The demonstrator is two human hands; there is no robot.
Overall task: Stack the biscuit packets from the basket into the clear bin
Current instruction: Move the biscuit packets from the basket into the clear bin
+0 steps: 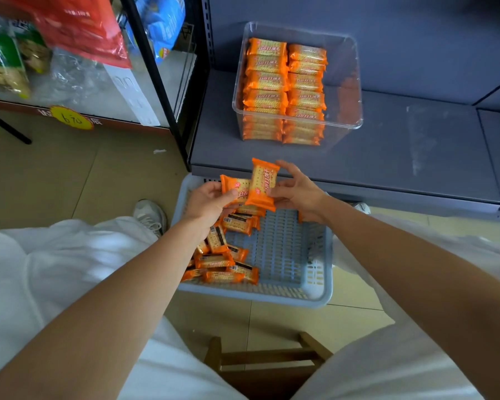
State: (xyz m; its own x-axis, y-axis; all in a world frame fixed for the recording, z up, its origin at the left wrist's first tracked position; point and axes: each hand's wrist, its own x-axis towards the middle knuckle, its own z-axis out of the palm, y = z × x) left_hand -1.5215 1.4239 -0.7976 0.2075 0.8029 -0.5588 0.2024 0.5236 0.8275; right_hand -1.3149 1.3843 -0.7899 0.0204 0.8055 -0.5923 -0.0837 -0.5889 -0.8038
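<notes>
Presently, over the blue basket [254,297], my left hand [210,200] pinches a flat biscuit packet [236,183] and my right hand [299,194] an upright biscuit packet [263,183], overlapping (light grips, I judge); either may slip, or topple the stacked packets [283,90] in the clear bin [345,82].

We hold two orange biscuit packets over the far edge of the blue slatted basket [318,295]. Our left hand [210,202] pinches the first packet [235,186], which lies sideways. Our right hand [298,194] grips the second packet [262,181], which stands on end and overlaps the first. A loose heap of packets [225,261] lies along the basket's left side. The basket sits on the tiled floor against a grey shelf [416,157]. On the shelf stands the clear bin [355,82], with stacked packets [267,82] in two neat columns filling its left part. A wooden stool [269,359] shows between our knees, and a white shoe [150,215] is just left of the basket.
</notes>
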